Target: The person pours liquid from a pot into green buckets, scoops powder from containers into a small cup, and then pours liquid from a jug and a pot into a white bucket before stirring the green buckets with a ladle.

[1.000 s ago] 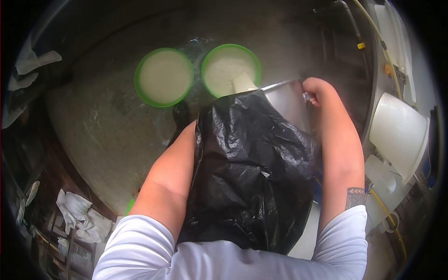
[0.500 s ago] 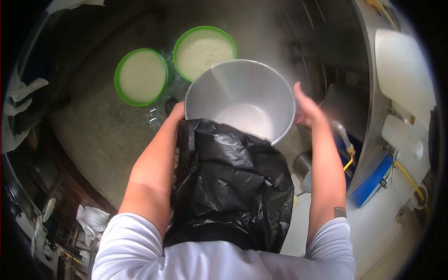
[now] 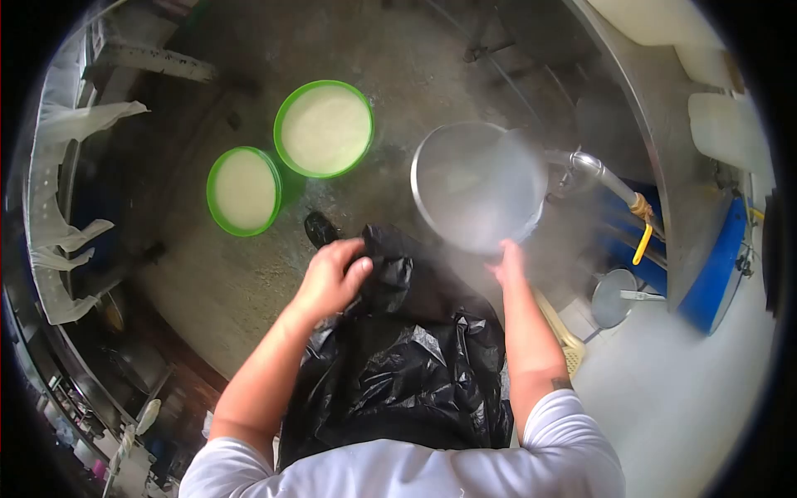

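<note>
White sleeves (image 3: 573,432) are seen at the near edge, and the body between them is covered by a creased black plastic apron (image 3: 415,365). To its right, a pale yellow perforated tool (image 3: 573,353) is partly hidden by the right forearm. Farther right, a small round metal vessel (image 3: 610,303) is seen, its light-coloured handle pointed right.

The left hand (image 3: 336,278) is held beside the bunched far part of the apron; its fingers are curled, and the thumb is set a little apart from them. The right hand (image 3: 508,266) is placed at the near side of a large metal pot (image 3: 440,166); whether its fingers are clamped there cannot be told, as they are partly hidden.

The pot is found ahead and to the right, its round mouth in view, its inside blurred by steam. Just to its right, a metal pipe (image 3: 602,172) is fitted with a yellow lever (image 3: 642,245).

To the left, near the left hand, a dark boot (image 3: 320,228) is shown on the wet grey floor (image 3: 224,286). Beyond it, 2 green-rimmed tubs are filled with whitish liquid: the smaller-looking tub (image 3: 278,187) is set nearer and farther left, and the larger-looking tub (image 3: 370,129) is placed just beyond it.
</note>
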